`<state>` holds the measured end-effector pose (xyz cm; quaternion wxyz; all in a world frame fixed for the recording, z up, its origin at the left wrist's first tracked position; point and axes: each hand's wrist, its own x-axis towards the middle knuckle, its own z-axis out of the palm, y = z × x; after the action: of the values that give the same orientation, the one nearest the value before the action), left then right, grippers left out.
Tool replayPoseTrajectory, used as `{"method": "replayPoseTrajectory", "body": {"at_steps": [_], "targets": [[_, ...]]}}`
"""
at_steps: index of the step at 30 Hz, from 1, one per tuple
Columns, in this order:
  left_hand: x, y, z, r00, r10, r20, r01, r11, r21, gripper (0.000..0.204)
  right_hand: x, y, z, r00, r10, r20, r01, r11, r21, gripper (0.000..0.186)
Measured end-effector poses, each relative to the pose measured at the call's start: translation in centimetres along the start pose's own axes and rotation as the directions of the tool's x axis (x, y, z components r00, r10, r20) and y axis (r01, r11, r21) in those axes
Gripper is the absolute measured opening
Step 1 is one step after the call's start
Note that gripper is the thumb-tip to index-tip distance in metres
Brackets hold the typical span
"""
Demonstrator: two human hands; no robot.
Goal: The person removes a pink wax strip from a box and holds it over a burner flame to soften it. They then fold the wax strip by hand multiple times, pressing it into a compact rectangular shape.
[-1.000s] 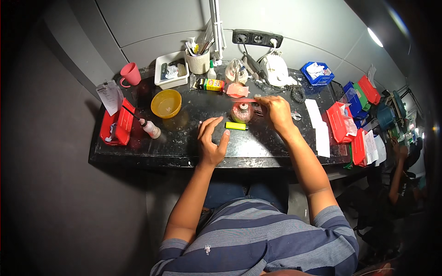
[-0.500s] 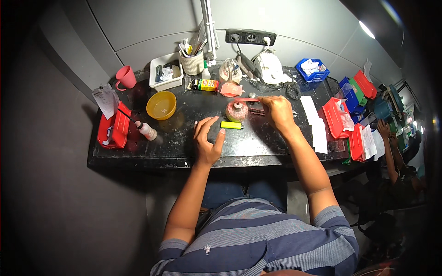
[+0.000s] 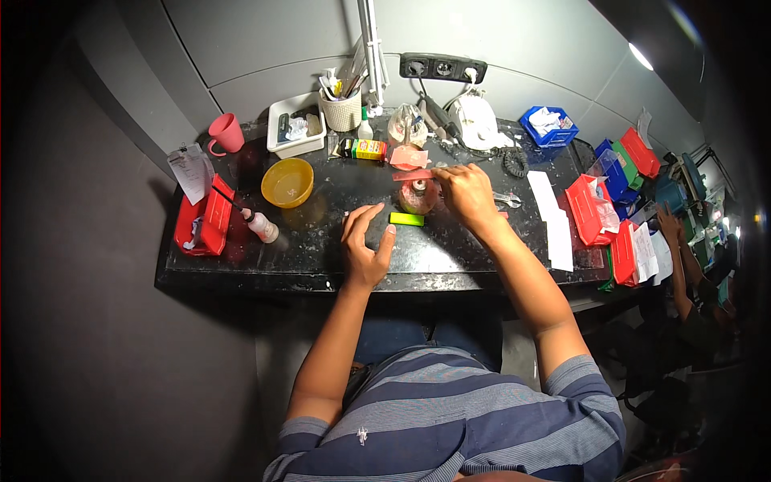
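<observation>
The right forearm slants up from the lower right, and the right hand [image 3: 467, 194] sits just right of centre, back of the hand upward and knuckles bent, its fingers pinching one end of a strip [image 3: 411, 175]. The strip is thin, flat and pink; it points left at the middle of the frame, over a rounded jar [image 3: 417, 200] with a small pale neck; whether they touch cannot be told. The left forearm rises from the lower left; the left hand [image 3: 366, 247] is left of centre, fingers curved and thumb set wide of them, with nothing in its grasp. Just right of its thumb lies a smooth, bright yellow-green lighter [image 3: 406, 218]. The table [image 3: 313, 245] is glossy black, scuffed with pale flecks. Left of centre stands a round, translucent amber bowl [image 3: 287, 183]; at upper centre-left, a pale cup [image 3: 343, 112] with a woven texture.
</observation>
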<state>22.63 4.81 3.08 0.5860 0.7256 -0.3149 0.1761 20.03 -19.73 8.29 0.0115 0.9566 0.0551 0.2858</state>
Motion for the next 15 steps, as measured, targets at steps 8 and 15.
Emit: {"method": "replayPoseTrajectory", "body": {"at_steps": [8, 15], "targets": [[0.1, 0.1, -0.1, 1.000, 0.006, 0.017, -0.006, 1.000, 0.013, 0.039, -0.6, -0.9, -4.7, 0.992, 0.084, -0.097, -0.056, 0.963, 0.262, 0.021], [0.0, 0.0, 0.0, 1.000, 0.002, 0.010, -0.002, 1.000, 0.004, 0.039, -1.5, -0.2, -7.5, 0.990, 0.132, -0.044, -0.119, 0.966, 0.228, 0.020]]}}
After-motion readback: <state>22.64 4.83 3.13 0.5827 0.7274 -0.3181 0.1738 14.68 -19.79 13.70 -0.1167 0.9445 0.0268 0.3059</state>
